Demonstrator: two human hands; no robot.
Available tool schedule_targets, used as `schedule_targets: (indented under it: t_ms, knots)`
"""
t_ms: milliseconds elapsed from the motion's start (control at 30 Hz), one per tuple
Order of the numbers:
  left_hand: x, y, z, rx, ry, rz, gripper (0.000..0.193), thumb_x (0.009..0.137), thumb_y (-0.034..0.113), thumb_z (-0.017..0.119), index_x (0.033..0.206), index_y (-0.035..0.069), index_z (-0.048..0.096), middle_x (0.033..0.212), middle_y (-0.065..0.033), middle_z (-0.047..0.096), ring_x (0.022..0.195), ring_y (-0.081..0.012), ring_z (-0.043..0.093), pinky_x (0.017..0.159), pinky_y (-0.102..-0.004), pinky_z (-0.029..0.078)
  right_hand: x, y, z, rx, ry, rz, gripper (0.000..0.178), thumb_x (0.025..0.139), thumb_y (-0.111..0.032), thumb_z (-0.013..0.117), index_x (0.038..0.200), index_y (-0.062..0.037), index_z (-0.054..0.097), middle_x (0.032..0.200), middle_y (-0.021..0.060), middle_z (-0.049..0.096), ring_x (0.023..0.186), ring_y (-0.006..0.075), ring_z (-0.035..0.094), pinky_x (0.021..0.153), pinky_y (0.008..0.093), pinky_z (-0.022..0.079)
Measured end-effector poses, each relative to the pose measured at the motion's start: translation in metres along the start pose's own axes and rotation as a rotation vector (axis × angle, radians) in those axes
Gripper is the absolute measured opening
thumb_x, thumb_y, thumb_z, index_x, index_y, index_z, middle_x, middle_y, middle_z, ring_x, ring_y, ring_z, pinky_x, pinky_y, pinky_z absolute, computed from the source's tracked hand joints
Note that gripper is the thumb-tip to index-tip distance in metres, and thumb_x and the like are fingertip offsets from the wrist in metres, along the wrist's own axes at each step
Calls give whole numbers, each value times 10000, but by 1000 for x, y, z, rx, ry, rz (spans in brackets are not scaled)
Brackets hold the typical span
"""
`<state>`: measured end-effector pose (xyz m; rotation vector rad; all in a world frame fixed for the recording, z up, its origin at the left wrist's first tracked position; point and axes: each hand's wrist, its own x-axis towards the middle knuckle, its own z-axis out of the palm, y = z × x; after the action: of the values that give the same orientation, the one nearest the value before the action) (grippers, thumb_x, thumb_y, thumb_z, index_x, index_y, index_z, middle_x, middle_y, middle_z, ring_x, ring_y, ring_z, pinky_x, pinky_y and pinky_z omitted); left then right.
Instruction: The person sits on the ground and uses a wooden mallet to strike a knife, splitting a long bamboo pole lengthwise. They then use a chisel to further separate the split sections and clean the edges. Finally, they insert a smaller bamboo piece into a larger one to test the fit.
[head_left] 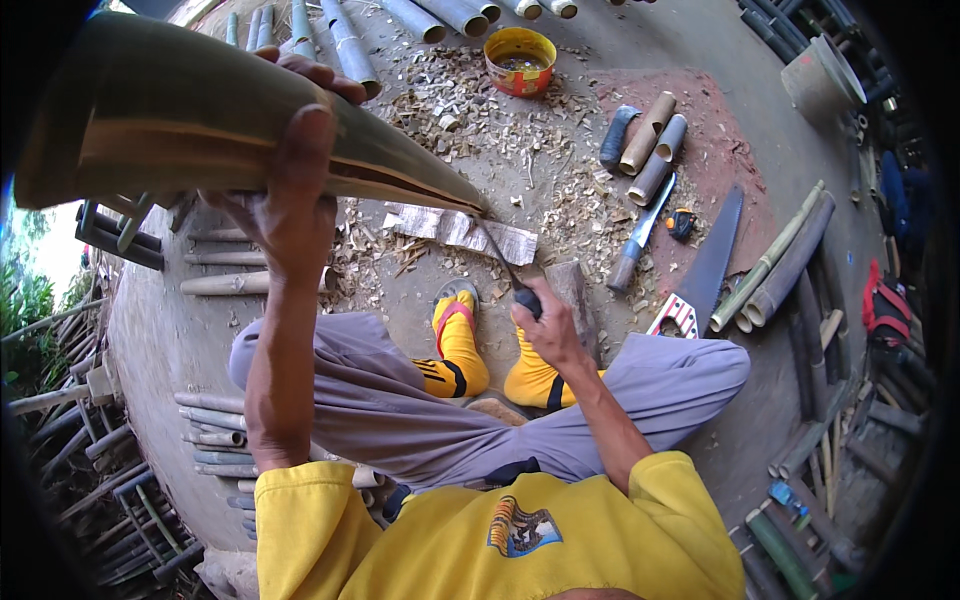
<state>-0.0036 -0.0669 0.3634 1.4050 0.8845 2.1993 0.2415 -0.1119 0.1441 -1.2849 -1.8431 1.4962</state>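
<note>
A: Where does the bamboo tube [240,120] lie from the fingers?

B: I have its broad end at far left, big in my view; the long axis runs rightward and slightly down to a split, narrow-looking end. The left hand [290,215] wraps the middle, thumb on the near side, holding it clear of the ground [160,330].

A: And further right?

B: The knife [507,262] slants up and left to that split end. From here I can't tell whether blade and bamboo touch. The right hand [548,325] is closed around the handle, and looks the nearer of the two to that end.

A: What about the surface and the room?

B: At left I see stacked bamboo lengths [212,430]; then pale shavings [450,120] scattered over the ground, a red-and-yellow bowl [520,88] beyond them, a handsaw [708,260] lying past the right hand, and a grey bucket [815,85] near the right rim.
</note>
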Motion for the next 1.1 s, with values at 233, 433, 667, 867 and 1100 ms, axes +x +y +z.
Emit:
schedule_targets:
  t_ms: [233, 433, 667, 867, 1100]
  knots:
    - [3, -3, -9, 97, 73, 47, 412, 746, 78, 688, 1095, -41, 503, 883, -127, 620, 770, -236, 645, 740, -372, 539, 25, 4, 17, -112, 40, -118, 304, 864, -263, 589, 1055, -40, 507, 734, 203, 605, 705, 391, 632, 598, 434, 478]
    - [7, -1, -25, 127, 164, 37, 425, 754, 107, 685, 1103, -34, 488, 888, -139, 627, 746, -237, 655, 733, -367, 535, 33, -10, 20, -175, 88, -221, 302, 844, -192, 620, 1069, -14, 523, 762, 196, 605, 703, 361, 623, 607, 410, 478]
    - [-2, 5, -23, 144, 168, 33, 480, 765, 105, 675, 1158, -36, 440, 904, -150, 625, 779, -245, 650, 768, -368, 523, 52, -41, 24, -155, 137, -479, 297, 849, -198, 605, 1077, -33, 508, 707, 193, 599, 665, 382, 626, 574, 439, 505]
    - [7, 1, -29, 156, 130, 19, 450, 814, 115, 629, 1192, -14, 421, 963, -169, 584, 863, -290, 610, 845, -427, 483, 95, 32, 30, -290, -32, -194, 258, 891, -245, 551, 1030, -37, 486, 656, 194, 623, 567, 355, 637, 485, 436, 529]
    - [9, -2, -25, 92, 176, 14, 430, 754, 76, 700, 1106, -13, 469, 889, -149, 619, 778, -257, 651, 713, -384, 561, 99, 26, 26, -427, -67, -31, 282, 881, -219, 569, 1080, -28, 512, 672, 167, 627, 573, 329, 640, 502, 405, 545]
